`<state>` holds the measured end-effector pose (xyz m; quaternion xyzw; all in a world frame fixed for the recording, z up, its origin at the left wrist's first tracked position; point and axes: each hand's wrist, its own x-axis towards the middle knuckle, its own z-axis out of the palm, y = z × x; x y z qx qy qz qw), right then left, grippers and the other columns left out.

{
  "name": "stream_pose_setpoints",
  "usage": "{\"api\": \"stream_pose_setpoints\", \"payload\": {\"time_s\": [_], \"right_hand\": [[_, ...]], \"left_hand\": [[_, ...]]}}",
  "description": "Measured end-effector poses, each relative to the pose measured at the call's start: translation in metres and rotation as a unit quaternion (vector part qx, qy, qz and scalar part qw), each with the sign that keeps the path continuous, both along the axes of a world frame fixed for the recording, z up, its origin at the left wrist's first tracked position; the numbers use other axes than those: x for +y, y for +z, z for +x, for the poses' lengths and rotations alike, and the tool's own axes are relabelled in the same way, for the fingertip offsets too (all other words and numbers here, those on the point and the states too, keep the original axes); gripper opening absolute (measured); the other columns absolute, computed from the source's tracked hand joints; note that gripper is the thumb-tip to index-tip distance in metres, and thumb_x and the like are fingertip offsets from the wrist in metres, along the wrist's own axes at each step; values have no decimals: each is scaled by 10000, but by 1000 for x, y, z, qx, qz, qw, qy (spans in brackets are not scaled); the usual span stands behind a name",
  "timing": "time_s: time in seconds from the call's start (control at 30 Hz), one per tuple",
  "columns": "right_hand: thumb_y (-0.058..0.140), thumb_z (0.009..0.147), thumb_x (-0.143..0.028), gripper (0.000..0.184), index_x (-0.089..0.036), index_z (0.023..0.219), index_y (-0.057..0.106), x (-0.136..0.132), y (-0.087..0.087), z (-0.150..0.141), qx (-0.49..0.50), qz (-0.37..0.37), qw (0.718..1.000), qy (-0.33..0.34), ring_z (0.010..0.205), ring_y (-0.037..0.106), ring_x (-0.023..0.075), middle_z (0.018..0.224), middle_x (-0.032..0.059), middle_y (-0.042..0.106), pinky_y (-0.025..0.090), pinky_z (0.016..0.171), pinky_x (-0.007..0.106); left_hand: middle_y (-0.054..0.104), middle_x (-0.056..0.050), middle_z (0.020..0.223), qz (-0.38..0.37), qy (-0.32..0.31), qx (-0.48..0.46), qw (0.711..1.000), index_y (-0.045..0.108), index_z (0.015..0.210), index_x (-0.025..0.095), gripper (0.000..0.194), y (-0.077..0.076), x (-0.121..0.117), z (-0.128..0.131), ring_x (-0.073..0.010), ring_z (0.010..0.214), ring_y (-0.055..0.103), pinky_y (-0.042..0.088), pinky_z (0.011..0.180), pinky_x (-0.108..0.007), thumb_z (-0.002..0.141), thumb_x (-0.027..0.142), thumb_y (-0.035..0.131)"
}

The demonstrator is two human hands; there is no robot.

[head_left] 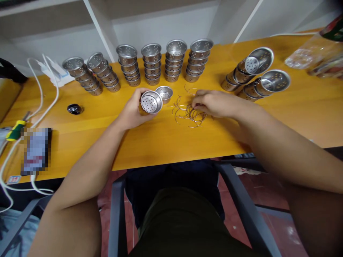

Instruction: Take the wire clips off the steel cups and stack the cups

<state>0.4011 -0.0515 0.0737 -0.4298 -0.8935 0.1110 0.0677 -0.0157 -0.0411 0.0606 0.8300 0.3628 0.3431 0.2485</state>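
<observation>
My left hand is wrapped around a small perforated metal cup, its open mouth tilted toward me. Right behind it, a second perforated metal cup stands upright on the table. To the right lies a loose tangle of thin curved wires. At the right edge of this tangle, my right hand is closed, thumb and fingers pinched on a curved wire; its fingertips are partly hidden.
Several stacks of perforated cups stand along the back of the wooden table, and leaning stacks are at right. A phone, white cables, a screwdriver and a black object lie left. A plastic bottle is far right.
</observation>
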Motion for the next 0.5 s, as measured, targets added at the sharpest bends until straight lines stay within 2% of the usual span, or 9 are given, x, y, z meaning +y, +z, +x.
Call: {"api": "stream_pose_setpoints", "payload": {"time_s": [0.07, 0.17, 0.23, 0.33, 0.4, 0.5], "right_hand": [[627, 1160, -277, 160, -238, 1107, 773, 2, 15, -4, -2, 1, 1000, -3, 983, 746, 286, 1259, 167, 811, 609, 934, 452], [721, 1115, -224, 69, -239, 1154, 776, -1, 47, -11, 48, 2, 999, -18, 887, 718, 270, 1121, 133, 842, 619, 928, 472], [835, 1086, -225, 80, -263, 1136, 787, -6, 69, -19, 118, -16, 992, -36, 851, 715, 260, 1011, 85, 847, 638, 910, 473], [960, 1066, -315, 181, -287, 1107, 785, -15, 91, -42, 271, -28, 961, -40, 867, 710, 237, 1011, 51, 822, 664, 902, 468], [968, 1076, -383, 226, -288, 1099, 764, -20, 92, -65, 370, -6, 928, -32, 856, 674, 216, 1036, 45, 787, 643, 869, 449], [932, 1110, -460, 265, -296, 1117, 725, -22, 74, -100, 444, 22, 895, -31, 825, 600, 216, 1074, 51, 743, 615, 815, 444]], "left_hand": [[759, -151, 1573, -4, 12, -7, 1000, 605, 1562, 301, 919, 1, -1, 1, -430, 1524, 744, 609, 1373, -624, 901, 739, 1069], [768, -137, 1561, -21, 26, -24, 999, 620, 1553, 317, 988, 0, -2, 1, -424, 1512, 748, 635, 1336, -604, 867, 873, 1062], [771, -137, 1557, -28, 22, -42, 998, 623, 1552, 313, 1016, -4, 1, 1, -413, 1495, 762, 652, 1309, -586, 861, 935, 1035], [771, -141, 1566, -38, 13, -60, 997, 629, 1556, 310, 1009, -13, 7, 0, -406, 1511, 771, 664, 1305, -587, 871, 942, 1015], [776, -130, 1570, -50, 1, -80, 996, 637, 1559, 327, 979, -21, 13, 0, -403, 1524, 781, 670, 1319, -612, 872, 909, 1022], [787, -120, 1577, -71, -40, -134, 988, 652, 1553, 352, 966, -30, 19, 1, -414, 1507, 814, 693, 1316, -676, 837, 859, 1055]]}}
